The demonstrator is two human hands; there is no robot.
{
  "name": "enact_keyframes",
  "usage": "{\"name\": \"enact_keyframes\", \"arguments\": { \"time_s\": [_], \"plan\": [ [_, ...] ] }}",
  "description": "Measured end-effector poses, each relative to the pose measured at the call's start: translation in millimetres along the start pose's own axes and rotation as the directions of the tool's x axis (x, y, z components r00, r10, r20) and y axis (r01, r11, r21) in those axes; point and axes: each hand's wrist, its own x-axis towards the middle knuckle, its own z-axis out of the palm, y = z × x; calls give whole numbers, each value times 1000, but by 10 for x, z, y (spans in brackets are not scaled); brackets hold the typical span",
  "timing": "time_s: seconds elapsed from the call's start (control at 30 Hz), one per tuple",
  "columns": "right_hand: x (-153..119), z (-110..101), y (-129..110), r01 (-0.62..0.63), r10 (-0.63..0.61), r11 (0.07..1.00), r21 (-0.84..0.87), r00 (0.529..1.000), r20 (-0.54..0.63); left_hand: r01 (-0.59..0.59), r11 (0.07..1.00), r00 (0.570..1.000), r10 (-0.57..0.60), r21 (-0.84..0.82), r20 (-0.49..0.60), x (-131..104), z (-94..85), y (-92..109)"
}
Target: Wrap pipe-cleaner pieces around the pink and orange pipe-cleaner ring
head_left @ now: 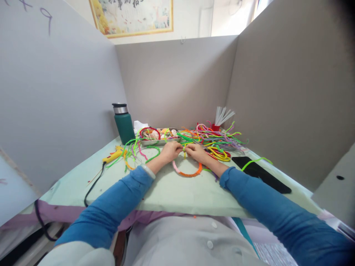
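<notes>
The left hand (171, 150) and right hand (195, 152) pinch a yellow-green strand (184, 150) close together — seemingly for steadiness — with the fuzzy ring (189, 175) curving nearer than their fingers (179, 146).

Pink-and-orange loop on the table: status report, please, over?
Left hand, right hand: fingertips nearly meeting, exact grip unclear. Loop: near curve showing, hands over far side. Tangled fuzzy stems heaped beyond.
</notes>
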Motion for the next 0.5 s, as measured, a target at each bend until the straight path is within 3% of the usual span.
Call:
{"name": "enact_keyframes", "arguments": {
  "time_s": [0.3, 0.5],
  "plan": [
    [-1, 16, 17, -3, 3, 1000, 3, 1000, 2, 16, 1000, 999, -16, -15, 43, 0, -25, 12],
    [-3, 22, 17, 2, -2, 1000, -11, 1000, 6, 166, 974, 977, -142, -157, 157, -17, -61, 78]
  ]
}}
